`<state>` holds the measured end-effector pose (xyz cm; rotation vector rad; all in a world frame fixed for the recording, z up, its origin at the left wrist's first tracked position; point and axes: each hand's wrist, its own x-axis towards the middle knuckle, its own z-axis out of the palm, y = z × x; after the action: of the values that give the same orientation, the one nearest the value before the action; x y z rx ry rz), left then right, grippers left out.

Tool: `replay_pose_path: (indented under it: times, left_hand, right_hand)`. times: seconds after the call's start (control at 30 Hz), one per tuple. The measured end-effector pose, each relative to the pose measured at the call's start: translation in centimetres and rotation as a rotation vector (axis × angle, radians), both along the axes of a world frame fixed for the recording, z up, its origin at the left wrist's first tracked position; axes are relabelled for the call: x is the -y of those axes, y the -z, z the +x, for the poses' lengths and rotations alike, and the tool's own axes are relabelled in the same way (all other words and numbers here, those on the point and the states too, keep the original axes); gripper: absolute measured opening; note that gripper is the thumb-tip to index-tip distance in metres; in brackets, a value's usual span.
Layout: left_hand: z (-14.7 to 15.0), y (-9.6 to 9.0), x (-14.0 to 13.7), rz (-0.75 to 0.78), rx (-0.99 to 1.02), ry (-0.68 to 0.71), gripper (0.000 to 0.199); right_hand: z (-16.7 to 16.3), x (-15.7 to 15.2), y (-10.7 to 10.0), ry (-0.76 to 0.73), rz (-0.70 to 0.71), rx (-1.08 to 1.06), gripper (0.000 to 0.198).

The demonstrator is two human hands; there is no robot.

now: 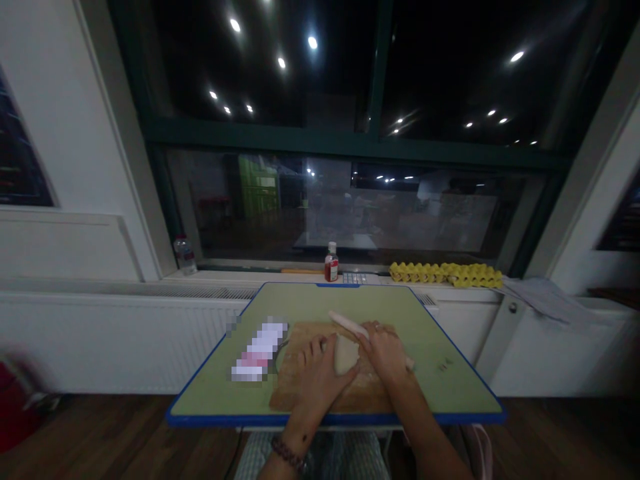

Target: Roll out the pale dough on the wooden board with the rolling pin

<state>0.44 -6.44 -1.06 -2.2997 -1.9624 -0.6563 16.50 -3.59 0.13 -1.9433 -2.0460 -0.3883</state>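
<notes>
A flat, pale piece of dough [346,355] lies on a floured wooden board [290,387]. My left hand [319,370] is at its left and near side, with the thumb along the near edge and the fingers curved by the left edge. Over a light wooden rolling pin [345,324] on the board's right side, my right hand [384,350] is closed, the palm covering the pin's middle. The pin lies aslant, its far end pointing left and its near end showing past the hand. Part of the dough's edge is hidden by my left hand.
The board rests on a green folding table [225,393] with a blue rim. Left of it is a phone-like thing [260,350], blurred out. On the sill stand a small red-liquid bottle [331,263], a clear bottle [185,256] and yellow egg trays [445,274]; a cloth [543,300] hangs right.
</notes>
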Motion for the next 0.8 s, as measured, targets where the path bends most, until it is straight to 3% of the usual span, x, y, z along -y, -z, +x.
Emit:
replay_pose_path:
  times: [0.17, 0.37, 0.53, 0.8]
  left_hand:
    - [-0.8, -0.1, 0.1, 0.118, 0.042, -0.007, 0.078]
    - [-2.5, -1.4, -0.3, 0.337, 0.089, 0.030, 0.045]
    - [-3.2, -1.3, -2.5, 0.340, 0.021, 0.098, 0.030]
    - [-3.0, -1.5, -5.2, 0.290, -0.088, 0.148, 0.032]
  right_hand:
    - [-0.4, 0.6, -0.6, -0.097, -0.009, 0.015, 0.034]
    - [-1.0, 0.5, -0.1, -0.372, -0.028, 0.031, 0.035]
    - [-0.9, 0.5, 0.2, -0.454, -0.023, -0.062, 0.036]
    - [-0.4, -0.3, 1.2, -0.476, -0.007, -0.255, 0.032]
